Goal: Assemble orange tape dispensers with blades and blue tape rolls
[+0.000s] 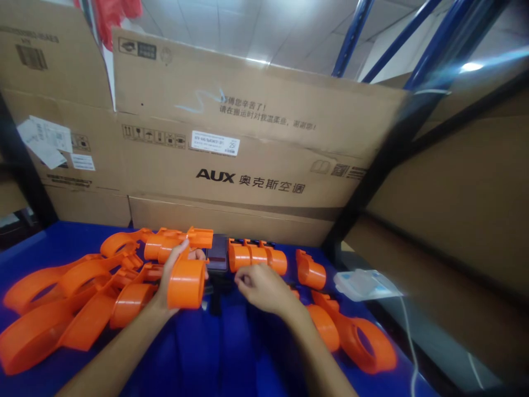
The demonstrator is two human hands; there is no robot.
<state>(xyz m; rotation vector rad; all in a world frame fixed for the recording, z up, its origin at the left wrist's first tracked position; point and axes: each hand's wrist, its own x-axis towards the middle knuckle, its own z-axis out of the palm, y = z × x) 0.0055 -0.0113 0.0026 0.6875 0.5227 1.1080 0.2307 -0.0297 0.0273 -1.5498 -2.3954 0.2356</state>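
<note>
My left hand [176, 273] had its fingers wrapped around an orange plastic cylinder part [185, 284], held just above the blue tabletop [231, 353]. My right hand [264, 288] sat curled nearly closed, fingertips pinched together; whether they gripped anything I could not tell. It hovered just in front of a row of orange ribbed pieces [257, 258]. A heap of orange housings [78, 300] lay left of the held part. Cardboard boxes [248, 160] stood behind.

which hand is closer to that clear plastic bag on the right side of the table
Right. The right hand lies left of the clear plastic bag, apart from it; the left hand is farther left, gripping an orange part.
</note>
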